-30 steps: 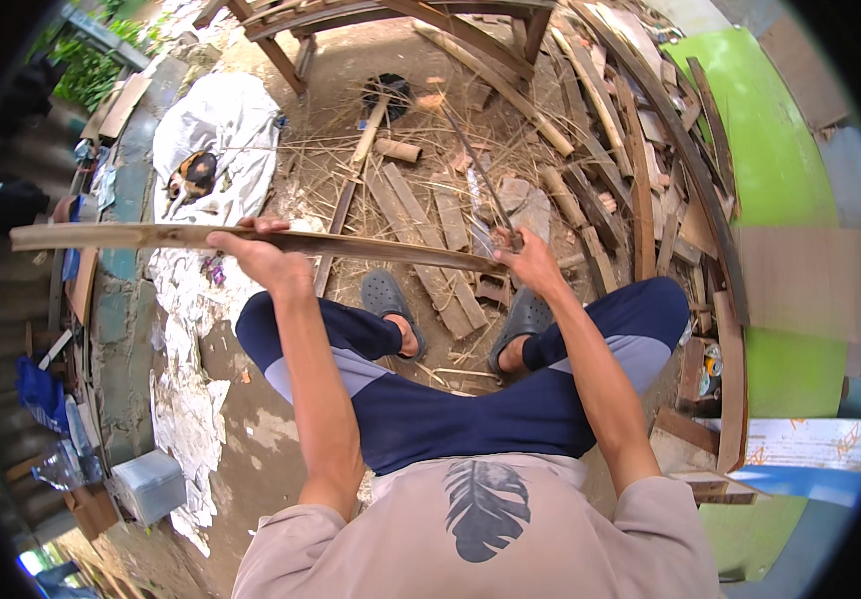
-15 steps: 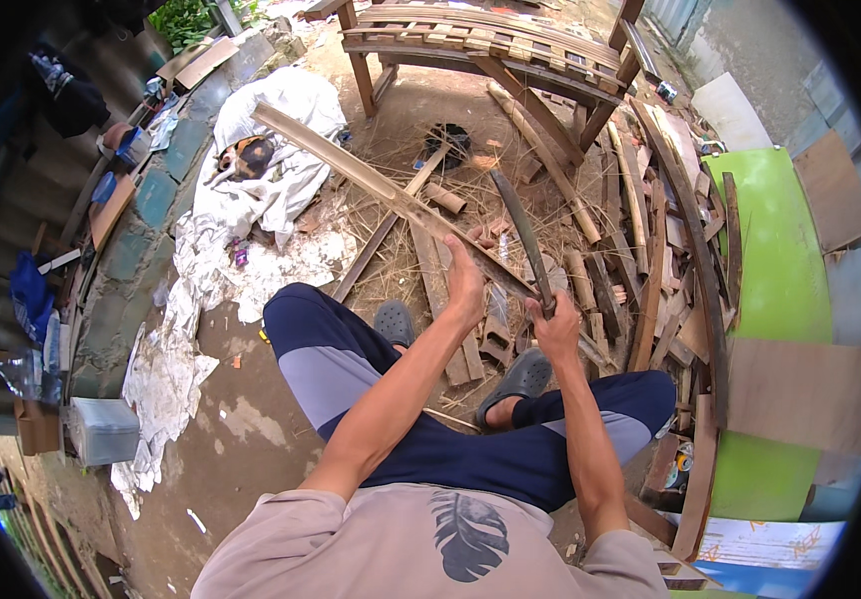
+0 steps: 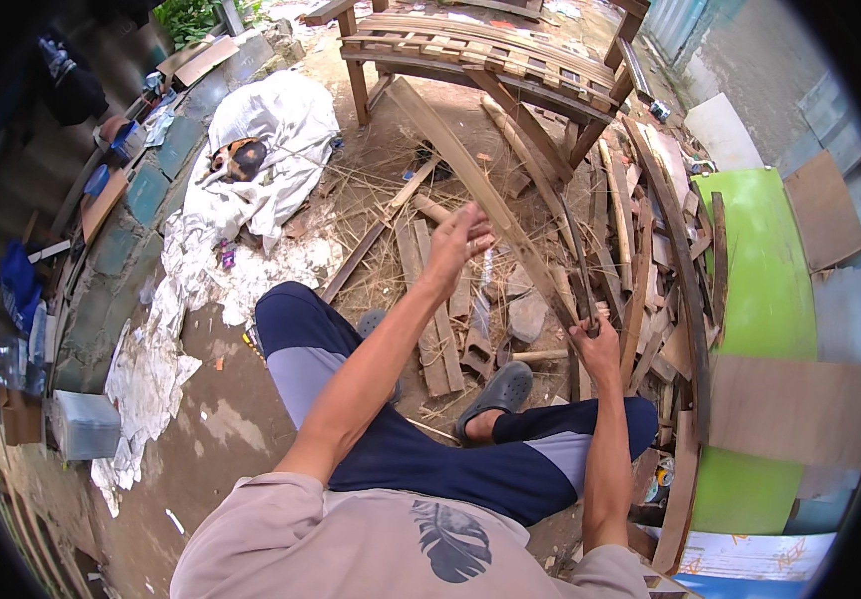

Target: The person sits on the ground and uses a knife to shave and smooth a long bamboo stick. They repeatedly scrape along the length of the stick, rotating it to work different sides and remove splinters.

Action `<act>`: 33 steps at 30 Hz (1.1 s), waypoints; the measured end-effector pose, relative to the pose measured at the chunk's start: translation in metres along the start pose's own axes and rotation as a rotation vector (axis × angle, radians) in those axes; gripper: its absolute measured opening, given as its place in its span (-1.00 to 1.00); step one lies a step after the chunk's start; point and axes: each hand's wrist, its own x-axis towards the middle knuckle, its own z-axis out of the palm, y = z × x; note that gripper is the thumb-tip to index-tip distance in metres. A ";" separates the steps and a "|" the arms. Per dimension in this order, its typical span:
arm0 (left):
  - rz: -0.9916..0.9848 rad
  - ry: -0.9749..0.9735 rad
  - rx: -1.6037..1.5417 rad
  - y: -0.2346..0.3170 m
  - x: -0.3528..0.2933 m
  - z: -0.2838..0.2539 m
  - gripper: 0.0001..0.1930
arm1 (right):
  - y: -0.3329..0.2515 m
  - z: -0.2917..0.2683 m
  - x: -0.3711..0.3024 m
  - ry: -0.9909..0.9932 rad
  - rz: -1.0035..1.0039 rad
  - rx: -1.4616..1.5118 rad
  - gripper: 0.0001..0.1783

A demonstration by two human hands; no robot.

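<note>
My right hand (image 3: 597,347) is closed around the handle of a machete (image 3: 577,250), whose dark, narrow blade points away from me. A long split-bamboo slat (image 3: 465,168) slants up and to the left, its near end meeting my right hand beside the machete; whether those fingers also grip it is hard to tell. Close to the slat's left edge is my left hand (image 3: 453,248), fingers apart and holding nothing.
A slatted wooden bench (image 3: 490,50) stands ahead. Scrap wood (image 3: 665,339) is piled at right beside a green panel (image 3: 758,270). On a white cloth (image 3: 281,120) at left lies a cat (image 3: 241,160). A stone (image 3: 527,316) and loose boards (image 3: 429,319) lie before my feet.
My left hand has let go of the bamboo slat. The slat has swung to a steeper slant, and my right hand has moved right and slightly nearer with the machete.
</note>
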 end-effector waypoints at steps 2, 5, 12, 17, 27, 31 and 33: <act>0.126 0.087 -0.199 0.046 0.012 -0.018 -0.38 | 0.008 -0.001 0.000 -0.002 0.030 0.018 -0.73; 0.220 0.179 -0.199 0.097 0.028 -0.042 -0.39 | 0.028 0.009 0.001 -0.003 -0.035 0.038 -0.73; 0.111 0.310 0.129 0.127 0.065 -0.081 -0.34 | -0.017 0.007 -0.005 -0.120 0.050 0.011 -0.74; 0.116 0.281 -0.005 0.121 0.081 -0.086 -0.51 | -0.026 0.011 -0.005 -0.148 0.016 0.020 -0.71; 0.274 0.450 -0.010 0.114 0.072 -0.099 -0.76 | -0.017 0.019 -0.002 -0.244 0.001 0.097 -0.73; 0.347 0.521 -0.110 0.112 0.066 -0.099 -0.80 | -0.006 0.026 0.002 -0.232 -0.024 0.150 -0.74; 0.363 0.553 -0.167 0.114 0.064 -0.101 -0.82 | -0.007 0.026 0.002 -0.225 -0.035 0.100 -0.74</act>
